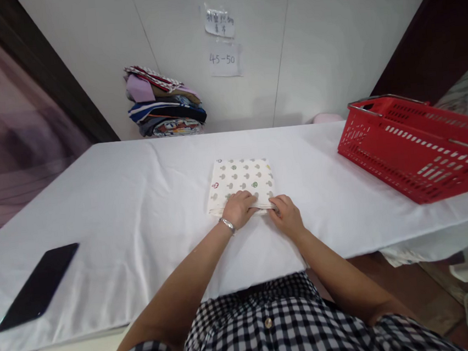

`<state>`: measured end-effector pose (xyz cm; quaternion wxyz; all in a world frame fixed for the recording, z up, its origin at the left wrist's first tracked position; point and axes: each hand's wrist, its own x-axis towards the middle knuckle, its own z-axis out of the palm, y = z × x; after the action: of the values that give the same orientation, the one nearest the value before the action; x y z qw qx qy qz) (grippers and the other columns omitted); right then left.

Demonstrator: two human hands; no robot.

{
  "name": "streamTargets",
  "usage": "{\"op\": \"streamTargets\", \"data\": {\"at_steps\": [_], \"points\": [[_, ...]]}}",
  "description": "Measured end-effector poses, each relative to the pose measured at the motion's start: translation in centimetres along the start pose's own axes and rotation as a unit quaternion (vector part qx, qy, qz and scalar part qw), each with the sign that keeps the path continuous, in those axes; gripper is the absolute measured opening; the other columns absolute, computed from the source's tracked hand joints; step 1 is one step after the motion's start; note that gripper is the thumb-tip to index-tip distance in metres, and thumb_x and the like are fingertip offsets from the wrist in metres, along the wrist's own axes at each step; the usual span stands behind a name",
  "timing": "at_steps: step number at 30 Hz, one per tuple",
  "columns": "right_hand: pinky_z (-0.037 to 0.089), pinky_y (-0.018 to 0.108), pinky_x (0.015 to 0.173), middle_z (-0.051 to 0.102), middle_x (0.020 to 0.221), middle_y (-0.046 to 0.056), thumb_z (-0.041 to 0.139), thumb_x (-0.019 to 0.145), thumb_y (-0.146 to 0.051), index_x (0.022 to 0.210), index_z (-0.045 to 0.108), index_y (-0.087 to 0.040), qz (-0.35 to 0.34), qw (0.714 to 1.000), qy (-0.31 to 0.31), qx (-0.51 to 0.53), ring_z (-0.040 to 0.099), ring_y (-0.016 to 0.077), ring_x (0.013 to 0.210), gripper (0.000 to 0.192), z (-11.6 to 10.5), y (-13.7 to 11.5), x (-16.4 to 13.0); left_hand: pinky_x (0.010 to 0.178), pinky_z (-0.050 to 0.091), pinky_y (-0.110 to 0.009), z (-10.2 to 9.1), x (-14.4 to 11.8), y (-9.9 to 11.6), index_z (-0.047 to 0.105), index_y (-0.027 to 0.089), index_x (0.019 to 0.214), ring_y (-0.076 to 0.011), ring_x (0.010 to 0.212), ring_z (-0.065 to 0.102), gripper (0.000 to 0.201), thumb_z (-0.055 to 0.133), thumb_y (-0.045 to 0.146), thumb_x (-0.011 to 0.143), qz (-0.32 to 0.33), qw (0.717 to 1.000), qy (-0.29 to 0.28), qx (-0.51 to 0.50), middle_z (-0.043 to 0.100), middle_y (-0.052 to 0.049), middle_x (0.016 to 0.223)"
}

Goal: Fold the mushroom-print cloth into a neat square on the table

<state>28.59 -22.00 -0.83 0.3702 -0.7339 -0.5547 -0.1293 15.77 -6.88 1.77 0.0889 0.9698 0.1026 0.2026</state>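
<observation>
Running nearer than the fingers is the front edge of the white tabletop; well to their left lies a dark flat device. The right fingers pinch the near right corner of the folded printed cloth; the left fingers rest over its near edge, whether clamped I cannot tell. Open room stretches either side, rightward to a red basket. Beyond the fingers: stacked fabrics leftward; ahead, a lower sheet reading "45-50", an upper sheet with blurred handwritten characters.
</observation>
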Motion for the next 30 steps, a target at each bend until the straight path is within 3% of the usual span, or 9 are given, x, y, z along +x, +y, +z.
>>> {"op": "streamTargets", "data": {"at_steps": [6, 11, 18, 23, 30], "points": [[0.046, 0.033, 0.078, 0.057, 0.097, 0.007, 0.051, 0.084, -0.025, 0.107, 0.057, -0.020, -0.023, 1.000, -0.006, 0.002, 0.052, 0.0205, 0.090, 0.024, -0.2, 0.1, 0.1, 0.072, 0.041, -0.032, 0.6, 0.3, 0.4, 0.064, 0.020, 0.093, -0.0181, 0.081, 0.051, 0.015, 0.052, 0.025, 0.085, -0.020, 0.999, 0.037, -0.021, 0.061, -0.004, 0.088], [0.046, 0.032, 0.077, 0.058, 0.092, 0.007, 0.044, 0.088, -0.021, 0.103, 0.060, -0.021, -0.023, 1.000, 0.011, -0.017, 0.052, 0.0195, 0.088, 0.022, 0.0, 0.4, 0.0, 0.070, 0.040, -0.032, 0.9, -0.1, 0.6, 0.064, 0.020, 0.089, -0.0190, 0.082, 0.050, 0.014, 0.051, 0.021, 0.084, -0.006, 0.997, 0.072, 0.028, 0.061, -0.005, 0.086], [0.045, 0.031, 0.073, 0.057, 0.088, 0.006, 0.046, 0.083, -0.016, 0.096, 0.060, -0.020, -0.010, 0.999, -0.011, -0.040, 0.052, 0.0192, 0.084, 0.020, 0.2, 0.3, -0.2, 0.068, 0.038, -0.032, 1.5, -1.1, 0.4, 0.064, 0.020, 0.091, -0.0184, 0.080, 0.050, 0.020, 0.045, 0.016, 0.087, 0.025, 0.996, 0.065, 0.057, 0.062, -0.005, 0.084], [0.044, 0.030, 0.073, 0.057, 0.087, 0.005, 0.046, 0.083, -0.015, 0.094, 0.060, -0.020, -0.014, 0.999, -0.014, -0.036, 0.052, 0.0185, 0.083, 0.019, 0.1, 0.3, -0.1, 0.073, 0.040, -0.032, 1.0, -1.3, 0.1, 0.061, 0.019, 0.102, -0.0183, 0.085, 0.051, 0.021, 0.049, 0.029, 0.088, 0.037, 0.998, 0.044, 0.001, 0.060, -0.006, 0.092], [0.046, 0.030, 0.075, 0.057, 0.090, 0.006, 0.046, 0.082, -0.016, 0.098, 0.060, -0.020, -0.017, 1.000, -0.001, -0.020, 0.053, 0.0186, 0.086, 0.021, 0.1, 0.1, -0.2, 0.074, 0.041, -0.034, 0.9, -0.7, 0.4, 0.063, 0.020, 0.096, -0.0188, 0.084, 0.051, 0.021, 0.047, 0.030, 0.088, 0.004, 1.000, 0.019, -0.002, 0.060, -0.006, 0.090]]}}
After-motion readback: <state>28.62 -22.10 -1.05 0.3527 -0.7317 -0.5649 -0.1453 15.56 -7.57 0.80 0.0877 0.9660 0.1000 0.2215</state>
